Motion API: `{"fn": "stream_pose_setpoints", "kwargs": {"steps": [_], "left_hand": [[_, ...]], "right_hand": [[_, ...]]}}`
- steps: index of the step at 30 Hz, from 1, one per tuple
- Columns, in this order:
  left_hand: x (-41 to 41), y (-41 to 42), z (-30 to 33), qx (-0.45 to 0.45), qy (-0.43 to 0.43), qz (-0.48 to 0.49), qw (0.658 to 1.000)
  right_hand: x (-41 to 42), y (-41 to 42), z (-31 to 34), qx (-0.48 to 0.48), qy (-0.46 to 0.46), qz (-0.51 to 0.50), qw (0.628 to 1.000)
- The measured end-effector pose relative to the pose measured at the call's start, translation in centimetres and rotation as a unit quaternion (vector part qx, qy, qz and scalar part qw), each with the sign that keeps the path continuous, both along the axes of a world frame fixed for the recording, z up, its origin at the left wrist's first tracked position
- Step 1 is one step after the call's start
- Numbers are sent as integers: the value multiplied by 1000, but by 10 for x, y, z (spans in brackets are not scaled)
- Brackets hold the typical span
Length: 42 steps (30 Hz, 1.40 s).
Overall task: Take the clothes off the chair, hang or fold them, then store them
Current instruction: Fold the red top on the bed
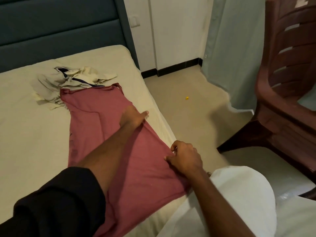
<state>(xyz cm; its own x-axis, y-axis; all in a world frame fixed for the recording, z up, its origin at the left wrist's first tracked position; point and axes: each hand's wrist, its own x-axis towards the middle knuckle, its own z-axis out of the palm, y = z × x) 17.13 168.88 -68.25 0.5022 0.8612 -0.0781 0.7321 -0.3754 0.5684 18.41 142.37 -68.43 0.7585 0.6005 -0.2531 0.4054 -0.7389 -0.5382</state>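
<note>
A pink-red garment [95,127] lies spread lengthwise on the cream bed sheet [25,134], folded into a long strip. My left hand [133,118] presses flat on its right edge, fingers straight and pointing right. My right hand [183,159] pinches the same edge nearer to me, by the side of the bed. A crumpled cream garment with dark trim [68,81] lies past the top of the pink one. The brown plastic chair [287,79] stands at the right with nothing visible on it.
A dark padded headboard [59,28] stands behind the bed. A pale curtain [236,48] hangs between the wall and the chair. A small yellow scrap [187,98] lies on the beige floor. My white-clad knee [239,194] is beside the bed.
</note>
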Motion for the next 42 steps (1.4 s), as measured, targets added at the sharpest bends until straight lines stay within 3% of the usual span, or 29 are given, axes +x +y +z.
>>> {"fn": "stream_pose_setpoints", "kwargs": {"steps": [3, 6, 8, 11, 14, 19, 25, 31, 37, 42], "left_hand": [[12, 9, -2, 8, 99, -10, 995], [13, 12, -2, 19, 98, -12, 995], [11, 15, -3, 5, 59, -3, 998], [2, 21, 4, -127, -53, 28, 990], [-19, 27, 20, -262, -165, 53, 950], [-83, 53, 46, -382, -249, 126, 881], [-169, 74, 50, -351, -258, 192, 879], [-197, 58, 25, -378, -228, 182, 879], [-208, 31, 14, -408, -209, 195, 867], [-223, 21, 5, -410, -243, 229, 849]], "right_hand": [[2, -8, -5, 12, 15, 24, 1000], [0, -8, -3, 18, -5, 70, 997], [-4, -7, 0, 30, 3, 100, 995], [-11, -10, 6, 30, 16, 149, 988], [-19, -12, 16, 41, 18, 171, 984], [-69, 19, 42, 134, 38, 257, 956], [-156, 84, 32, 112, -12, 355, 928], [-188, 82, 19, 37, -21, 392, 919], [-212, 78, 32, 119, -63, 399, 907], [-219, 70, 38, 156, -20, 493, 855]]}}
